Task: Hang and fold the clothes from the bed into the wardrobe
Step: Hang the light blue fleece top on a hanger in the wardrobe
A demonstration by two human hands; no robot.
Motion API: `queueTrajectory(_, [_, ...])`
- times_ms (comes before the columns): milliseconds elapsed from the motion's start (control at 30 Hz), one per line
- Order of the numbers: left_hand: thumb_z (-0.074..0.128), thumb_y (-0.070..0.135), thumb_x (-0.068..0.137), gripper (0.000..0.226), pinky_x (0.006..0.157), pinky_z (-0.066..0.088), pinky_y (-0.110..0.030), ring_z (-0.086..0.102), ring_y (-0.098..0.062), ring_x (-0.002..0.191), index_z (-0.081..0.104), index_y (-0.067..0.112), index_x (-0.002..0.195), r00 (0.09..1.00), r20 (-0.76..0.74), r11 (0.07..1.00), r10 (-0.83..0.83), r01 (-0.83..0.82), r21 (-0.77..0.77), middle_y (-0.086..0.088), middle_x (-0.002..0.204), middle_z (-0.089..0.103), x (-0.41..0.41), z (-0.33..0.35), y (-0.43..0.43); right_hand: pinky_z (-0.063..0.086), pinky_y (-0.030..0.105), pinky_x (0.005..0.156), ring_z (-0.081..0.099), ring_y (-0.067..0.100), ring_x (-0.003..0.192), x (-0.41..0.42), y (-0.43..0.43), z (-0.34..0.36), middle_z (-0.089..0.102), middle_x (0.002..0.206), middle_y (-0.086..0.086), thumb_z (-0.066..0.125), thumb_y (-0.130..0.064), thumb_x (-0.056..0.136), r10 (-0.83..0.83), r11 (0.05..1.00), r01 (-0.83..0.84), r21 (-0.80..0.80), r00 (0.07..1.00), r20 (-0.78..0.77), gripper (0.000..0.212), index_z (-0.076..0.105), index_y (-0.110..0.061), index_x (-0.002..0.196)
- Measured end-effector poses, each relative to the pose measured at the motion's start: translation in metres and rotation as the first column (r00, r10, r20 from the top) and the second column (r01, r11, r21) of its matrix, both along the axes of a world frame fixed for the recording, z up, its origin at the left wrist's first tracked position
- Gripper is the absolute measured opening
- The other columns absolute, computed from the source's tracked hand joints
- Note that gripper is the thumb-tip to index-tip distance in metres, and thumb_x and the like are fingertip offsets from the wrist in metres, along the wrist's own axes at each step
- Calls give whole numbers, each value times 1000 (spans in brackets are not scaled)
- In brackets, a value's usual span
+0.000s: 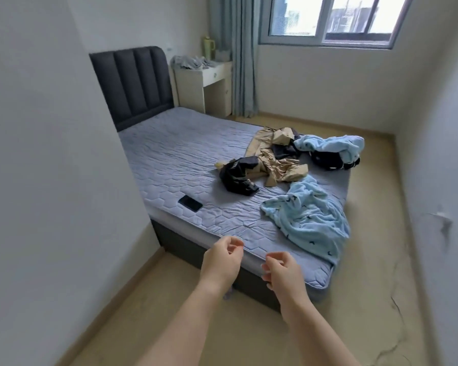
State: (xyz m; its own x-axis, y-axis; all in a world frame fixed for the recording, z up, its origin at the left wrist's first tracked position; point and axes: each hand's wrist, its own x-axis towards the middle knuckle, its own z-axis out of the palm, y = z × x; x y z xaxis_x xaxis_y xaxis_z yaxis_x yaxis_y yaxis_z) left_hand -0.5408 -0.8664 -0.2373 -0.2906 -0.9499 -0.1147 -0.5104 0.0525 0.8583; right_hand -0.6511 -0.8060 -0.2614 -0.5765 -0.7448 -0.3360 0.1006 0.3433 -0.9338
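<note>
Loose clothes lie on the right half of the bed. A light blue fleece garment hangs over the near right edge. Behind it lie a tan garment, a dark garment and a second light blue piece on top of something black. My left hand and my right hand reach out over the foot of the bed, fingers loosely curled, holding nothing. Both are short of the clothes. No wardrobe is in view.
A black phone lies on the mattress near the left foot corner. A dark padded headboard stands at the far end beside a small white desk and a grey curtain. Walls close in left and right; bare floor runs along the bed's right side.
</note>
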Motion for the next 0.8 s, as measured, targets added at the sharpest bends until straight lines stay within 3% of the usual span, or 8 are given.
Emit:
queueTrajectory(167, [51, 20, 92, 9, 53, 34, -8, 51, -1, 75, 58, 25, 88, 987, 33, 985, -160, 157, 67, 11, 84, 58, -88, -15, -42, 41, 27, 63, 52, 16, 64, -77, -19, -15, 59, 75, 4, 50, -10, 91, -148, 988, 147, 37, 988, 33, 15, 55, -17, 80])
queueTrajectory(333, [49, 17, 91, 11, 60, 39, -16, 55, -11, 82, 57, 24, 87, 976, 61, 966, -210, 198, 167, 5, 85, 59, -189, -45, -75, 41, 29, 64, 52, 23, 71, -167, -50, -48, 57, 74, 6, 47, -6, 92, -224, 970, 216, 108, 972, 68, 20, 53, -16, 75])
queueTrajectory(400, [47, 17, 91, 13, 66, 41, -23, 56, -13, 87, 57, 25, 88, 979, 66, 961, -195, 177, 211, 5, 87, 60, -221, -59, -88, 40, 27, 59, 52, 21, 71, -195, -65, -60, 56, 75, 5, 46, -7, 93, -178, 976, 166, 141, 981, 79, 19, 52, -16, 77])
queueTrajectory(500, [46, 16, 90, 15, 57, 38, -22, 53, -8, 75, 56, 26, 87, 990, 75, 962, -117, 95, 255, 7, 80, 57, -279, -84, -115, 38, 24, 54, 52, 19, 68, -259, -98, -78, 57, 79, 5, 46, -7, 93, -117, 979, 103, 177, 991, 72, 19, 51, -18, 78])
queueTrajectory(633, [46, 13, 89, 18, 59, 40, -23, 54, -15, 76, 56, 26, 83, 995, 101, 930, 10, -46, 364, 3, 80, 59, -349, -106, -144, 39, 28, 59, 52, 20, 69, -349, -143, -94, 58, 79, 5, 46, -8, 91, -20, 965, 9, 263, 999, 39, 18, 52, -18, 76])
queueTrajectory(800, [48, 17, 89, 16, 56, 36, -23, 52, -15, 75, 57, 28, 81, 982, 151, 896, 110, -164, 414, 3, 79, 59, -397, -121, -174, 42, 34, 68, 51, 22, 72, -404, -179, -109, 58, 76, 1, 47, -7, 87, 56, 932, -78, 353, 996, 72, 17, 54, -18, 76])
